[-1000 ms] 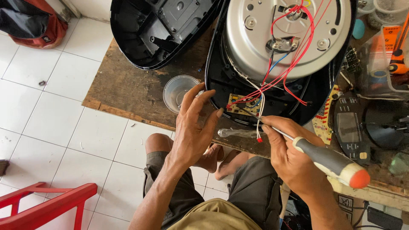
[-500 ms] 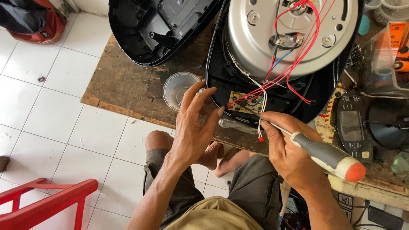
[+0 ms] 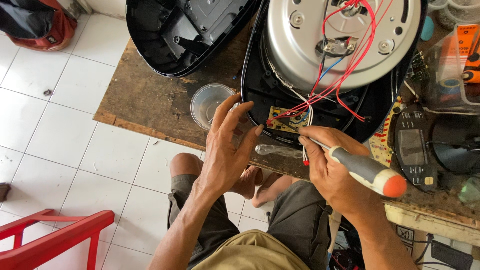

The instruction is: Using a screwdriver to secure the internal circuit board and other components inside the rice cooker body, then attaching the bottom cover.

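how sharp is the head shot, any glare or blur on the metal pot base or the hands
Head view: daylight is soft and even, with only faint shadows on the white floor tiles. The metal pot base shows a broad dull sheen, not blown out. The left hand, right hand and screwdriver are fairly sharp. The clear handle between the hands looks hazy, and the right edge smears slightly.

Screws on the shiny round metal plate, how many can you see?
2 clear ones on the metal plate: one screw near its left edge, one screw on the right. More may hide under the red wires or past the picture's top.
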